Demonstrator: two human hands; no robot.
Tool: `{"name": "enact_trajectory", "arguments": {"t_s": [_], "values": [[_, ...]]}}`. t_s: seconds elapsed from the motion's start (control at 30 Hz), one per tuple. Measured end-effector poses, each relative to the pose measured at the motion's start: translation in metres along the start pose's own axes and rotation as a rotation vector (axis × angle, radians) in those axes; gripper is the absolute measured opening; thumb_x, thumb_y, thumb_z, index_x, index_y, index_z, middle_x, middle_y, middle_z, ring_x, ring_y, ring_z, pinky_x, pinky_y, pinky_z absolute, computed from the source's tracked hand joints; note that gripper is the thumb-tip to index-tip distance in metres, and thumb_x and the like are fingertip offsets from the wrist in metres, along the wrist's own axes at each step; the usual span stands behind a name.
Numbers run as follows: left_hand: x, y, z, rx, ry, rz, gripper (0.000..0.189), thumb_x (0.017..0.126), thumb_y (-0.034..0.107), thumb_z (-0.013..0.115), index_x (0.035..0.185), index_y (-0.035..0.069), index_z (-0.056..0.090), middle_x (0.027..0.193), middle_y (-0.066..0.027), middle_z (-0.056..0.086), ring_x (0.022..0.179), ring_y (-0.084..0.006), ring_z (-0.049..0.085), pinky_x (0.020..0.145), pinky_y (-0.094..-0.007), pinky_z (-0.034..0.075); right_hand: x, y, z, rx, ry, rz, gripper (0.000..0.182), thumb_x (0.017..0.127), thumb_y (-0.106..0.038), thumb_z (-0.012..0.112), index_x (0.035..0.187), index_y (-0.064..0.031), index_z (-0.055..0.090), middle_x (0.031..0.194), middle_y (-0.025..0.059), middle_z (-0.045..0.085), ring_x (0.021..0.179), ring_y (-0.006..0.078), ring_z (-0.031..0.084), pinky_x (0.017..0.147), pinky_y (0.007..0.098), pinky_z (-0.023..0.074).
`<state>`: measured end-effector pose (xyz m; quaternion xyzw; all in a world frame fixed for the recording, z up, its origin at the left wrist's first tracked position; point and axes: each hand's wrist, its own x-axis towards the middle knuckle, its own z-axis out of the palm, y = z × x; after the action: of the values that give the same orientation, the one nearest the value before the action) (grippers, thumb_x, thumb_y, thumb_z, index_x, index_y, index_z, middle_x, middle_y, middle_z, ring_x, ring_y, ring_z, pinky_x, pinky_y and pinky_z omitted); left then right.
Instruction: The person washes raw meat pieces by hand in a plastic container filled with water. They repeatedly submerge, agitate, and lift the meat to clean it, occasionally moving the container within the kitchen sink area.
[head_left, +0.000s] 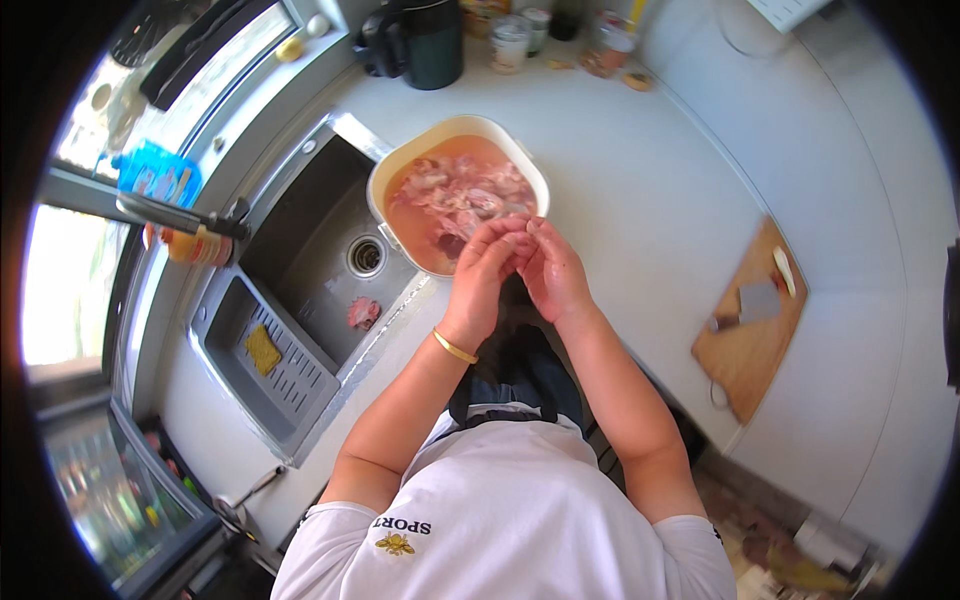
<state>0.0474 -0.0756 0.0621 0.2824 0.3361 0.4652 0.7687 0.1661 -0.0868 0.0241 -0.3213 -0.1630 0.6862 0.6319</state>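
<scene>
A cream plastic basin (534, 176) stands on the counter beside the sink, filled with pinkish water and pieces of raw meat (450, 187). At its near rim my left hand (484, 281) and my right hand (553, 274) meet, fingertips together. Something small may be pinched between them, but the fingers hide it. On my left wrist is a gold-coloured bangle (454, 348). One piece of raw meat (364, 313) lies in the metal sink (315, 259), near the drain (367, 256).
A grey drain tray (300, 390) with a yellow sponge (262, 350) sits at the sink's near end. The faucet (180, 216) is at left. A cleaver (759, 302) rests on a wooden cutting board (739, 367) at right. A dark kettle (431, 45) and jars (510, 45) stand at the back.
</scene>
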Motion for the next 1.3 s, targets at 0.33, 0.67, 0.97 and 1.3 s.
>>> {"name": "enact_trajectory", "arguments": {"t_s": [0.33,0.67,0.97,1.3], "values": [[0.138,-0.013,-0.089,-0.13,0.721,0.056,0.04,0.091,0.01,0.051,0.129,0.008,0.037,0.106,-0.0089,0.056,0.089,-0.0207,0.06,0.066,-0.033,0.052,0.219,0.038,-0.022,-1.492,-0.087,-0.131,0.046,0.083,-0.015,0.06,0.126,-0.0055,0.05,0.123,0.0175,0.055,0.12,0.0333,0.049,0.098,0.0411,0.0413],[0.151,-0.023,-0.109,-0.133,0.749,-0.026,0.036,0.097,0.027,0.049,0.129,0.014,0.042,0.105,-0.0091,0.059,0.081,-0.0217,0.061,0.063,-0.0383,0.055,0.237,0.05,-0.024,-1.03,-0.465,0.326,0.025,0.09,-0.017,0.061,0.108,-0.0006,0.063,0.096,0.0098,0.067,0.086,0.0161,0.063,0.075,0.0285,0.0495],[0.122,0.005,-0.095,-0.583,0.548,-0.121,0.027,0.098,0.026,0.048,0.116,0.006,0.05,0.09,-0.0077,0.061,0.074,-0.0193,0.062,0.065,-0.0348,0.055,0.2,-0.014,0.011,-0.521,-0.279,0.549,0.03,0.095,-0.026,0.053,0.112,-0.0018,0.056,0.088,0.005,0.059,0.081,0.0119,0.059,0.07,0.0239,0.0493],[0.088,0.013,-0.085,-0.218,0.35,-0.017,0.026,0.09,0.009,0.058,0.116,0.003,0.058,0.106,-0.0054,0.056,0.081,-0.012,0.058,0.069,-0.0233,0.051,0.155,-0.014,0.011,-0.707,-0.443,0.318,0.038,0.084,-0.001,0.066,0.12,-0.0012,0.053,0.103,0.0024,0.057,0.094,0.0109,0.057,0.084,0.0244,0.0494]]}}
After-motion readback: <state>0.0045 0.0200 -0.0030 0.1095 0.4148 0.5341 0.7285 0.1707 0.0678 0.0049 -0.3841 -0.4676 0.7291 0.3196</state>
